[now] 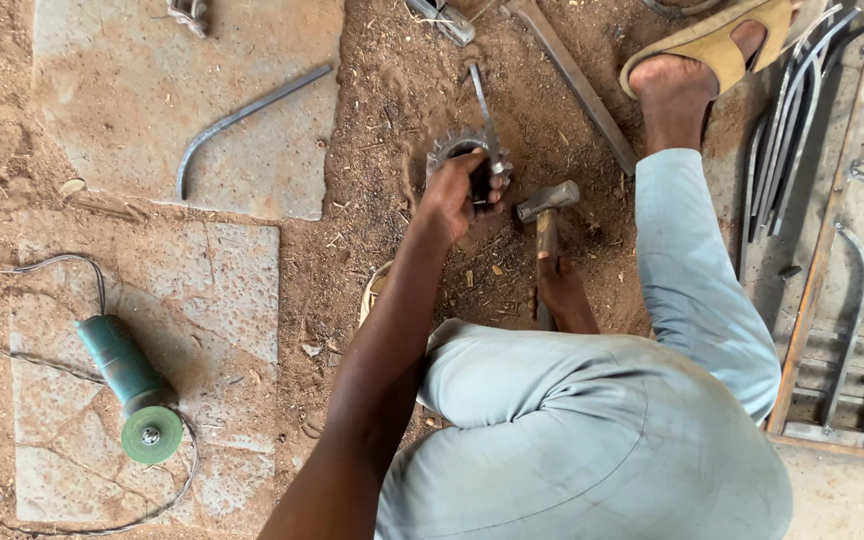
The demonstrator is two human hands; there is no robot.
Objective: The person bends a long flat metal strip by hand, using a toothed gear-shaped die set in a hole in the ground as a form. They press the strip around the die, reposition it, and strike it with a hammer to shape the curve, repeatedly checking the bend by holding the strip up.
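angle grinder (132, 385): green, lying on a stone slab, lower left, well apart from both hands
right hand (559, 290): closed round hammer (546, 215) handle, head resting on the dirt
left hand (455, 195): fingers curled tight on a thin metal rod (485, 115) at the toothed sprocket (459, 150), which stands in the soil
bent bar (242, 118): on far slab

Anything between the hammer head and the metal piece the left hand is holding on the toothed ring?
Nothing visible. The hammer, gripped by the right hand, has its head just right of the metal piece that the left hand holds against the toothed ring. Only bare dirt shows in the gap between them.
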